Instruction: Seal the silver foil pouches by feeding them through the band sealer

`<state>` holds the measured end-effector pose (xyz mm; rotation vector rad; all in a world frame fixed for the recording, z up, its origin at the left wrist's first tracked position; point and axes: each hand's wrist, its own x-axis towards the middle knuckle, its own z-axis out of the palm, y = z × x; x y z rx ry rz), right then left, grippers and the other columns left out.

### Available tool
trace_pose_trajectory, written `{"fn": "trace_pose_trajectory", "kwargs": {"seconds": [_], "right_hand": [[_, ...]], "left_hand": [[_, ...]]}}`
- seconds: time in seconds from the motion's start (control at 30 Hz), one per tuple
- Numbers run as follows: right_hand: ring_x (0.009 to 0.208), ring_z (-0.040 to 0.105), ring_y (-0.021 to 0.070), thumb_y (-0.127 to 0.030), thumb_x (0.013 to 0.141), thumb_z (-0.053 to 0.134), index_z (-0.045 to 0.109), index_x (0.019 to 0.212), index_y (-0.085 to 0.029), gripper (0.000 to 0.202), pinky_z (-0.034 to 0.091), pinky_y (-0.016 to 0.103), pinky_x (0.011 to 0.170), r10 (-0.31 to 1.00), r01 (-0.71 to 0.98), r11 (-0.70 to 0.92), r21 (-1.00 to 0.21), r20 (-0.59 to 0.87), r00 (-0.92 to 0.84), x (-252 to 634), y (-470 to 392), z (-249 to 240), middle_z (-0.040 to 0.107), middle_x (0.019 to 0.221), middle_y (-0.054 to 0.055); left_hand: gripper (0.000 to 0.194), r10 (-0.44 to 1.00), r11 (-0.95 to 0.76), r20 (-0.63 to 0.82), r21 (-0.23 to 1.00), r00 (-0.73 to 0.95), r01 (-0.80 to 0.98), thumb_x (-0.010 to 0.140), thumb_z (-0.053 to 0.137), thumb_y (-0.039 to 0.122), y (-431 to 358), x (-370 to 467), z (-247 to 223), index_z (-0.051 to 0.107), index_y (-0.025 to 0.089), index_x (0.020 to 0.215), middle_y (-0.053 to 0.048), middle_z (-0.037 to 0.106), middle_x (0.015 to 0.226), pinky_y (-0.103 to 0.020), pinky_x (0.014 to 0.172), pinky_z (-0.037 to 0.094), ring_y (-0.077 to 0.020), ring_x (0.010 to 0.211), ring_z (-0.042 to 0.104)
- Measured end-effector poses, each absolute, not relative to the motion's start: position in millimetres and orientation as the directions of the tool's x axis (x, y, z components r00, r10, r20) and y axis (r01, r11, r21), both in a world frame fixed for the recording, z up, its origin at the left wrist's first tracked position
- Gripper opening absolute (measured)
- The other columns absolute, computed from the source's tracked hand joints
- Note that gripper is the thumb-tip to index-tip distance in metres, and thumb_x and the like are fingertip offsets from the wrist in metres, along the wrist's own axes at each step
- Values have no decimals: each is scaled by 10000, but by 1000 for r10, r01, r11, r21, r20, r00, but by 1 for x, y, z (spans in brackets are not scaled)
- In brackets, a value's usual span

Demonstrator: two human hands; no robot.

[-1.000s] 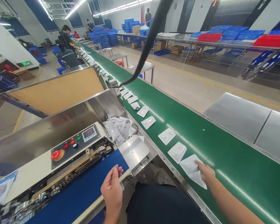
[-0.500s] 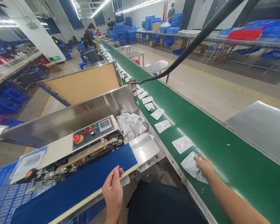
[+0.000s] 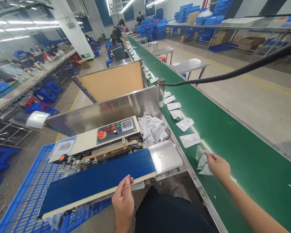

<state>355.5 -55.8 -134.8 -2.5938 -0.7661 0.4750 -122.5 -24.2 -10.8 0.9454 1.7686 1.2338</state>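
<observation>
Over the green conveyor belt (image 3: 254, 181), my right hand (image 3: 219, 166) pinches a few white pouches (image 3: 203, 164) by their edge; they overlap, so I cannot tell how many. More flat white pouches (image 3: 190, 140) lie in a row further up the belt. My left hand (image 3: 123, 200) is held beside the near edge of the sealing machine's blue belt (image 3: 104, 176). Its fingers are curled together, with nothing seen in them. A heap of white pouches (image 3: 152, 129) lies behind the machine's metal end plate (image 3: 166, 157).
The control panel (image 3: 117, 129) has a red knob and a lit display. A blue crate (image 3: 21, 194) sits under the machine's left end. A black cable (image 3: 232, 76) crosses above the green belt. Co-workers (image 3: 118, 48) sit and stand along the belt's far left side.
The camera has turned left, so the scene has shifted right. My right hand has drawn the gripped pouches up the belt, next to the remaining row. My left hand stays curled.
</observation>
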Motion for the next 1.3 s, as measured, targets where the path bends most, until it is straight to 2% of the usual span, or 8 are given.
{"fn": "trace_pose_trajectory", "kwargs": {"seconds": [0.07,0.2,0.33,0.5,0.77,1.03,1.17,1.3], "right_hand": [[857,774,331,-549,945,574,888,1127,-255,467,545,371,722,705,589,-653,-477,-99,702,336,-45,-102,852,957,122],[770,770,257,-534,993,594,896,1034,-281,396,555,319,700,906,797,-111,-594,269,326,284,-21,-25,859,906,68],[734,756,215,-522,1031,596,879,964,-281,378,553,288,692,969,692,130,-710,239,63,226,9,29,844,852,31],[584,550,157,-643,988,605,791,812,-213,501,441,274,581,994,453,-90,-887,-107,-11,183,40,38,636,621,-13],[525,384,101,-644,696,855,593,582,-207,522,302,250,519,831,166,-553,-817,-554,43,181,92,-18,479,528,-48],[570,516,132,-561,688,890,629,614,-210,444,392,246,536,751,183,-637,-749,-656,-70,134,126,-25,628,592,-1],[671,648,196,-626,761,830,742,711,-211,428,499,283,616,761,142,-624,-768,-639,-109,121,118,-10,738,711,54],[709,686,239,-694,785,785,783,755,-227,468,523,306,632,850,134,-513,-848,-524,-62,122,99,-2,750,705,42]], "left_hand": [[581,922,222,-148,960,-358,173,851,800,690,-23,-116,-15,866,144,1038,-179,851,1039,-436,848,698,-331,930,832],[474,994,28,-1,966,-108,256,987,699,594,-1,-80,-16,857,177,1147,-164,847,1092,-421,897,680,-315,1001,820],[479,983,-176,156,947,96,269,1010,681,549,32,-37,-8,808,195,1307,-164,808,1285,-420,1022,620,-324,1172,764],[592,983,-78,47,982,177,171,1087,504,578,51,-21,-14,793,157,785,-67,733,738,-283,706,528,-200,702,649],[591,965,248,-237,963,-110,108,880,705,676,88,-32,-66,696,156,598,6,506,533,-253,548,303,-144,561,418],[603,910,338,-329,941,-253,-8,789,762,723,97,-74,-75,762,133,664,-36,644,591,-246,538,351,-160,553,527],[621,932,254,-213,961,-294,112,863,691,735,90,-113,-61,808,137,740,-89,743,675,-278,583,470,-228,648,661],[596,875,143,11,949,-484,281,914,663,714,62,-139,-44,862,167,1041,-193,833,1099,-391,805,619,-338,977,776]]}}
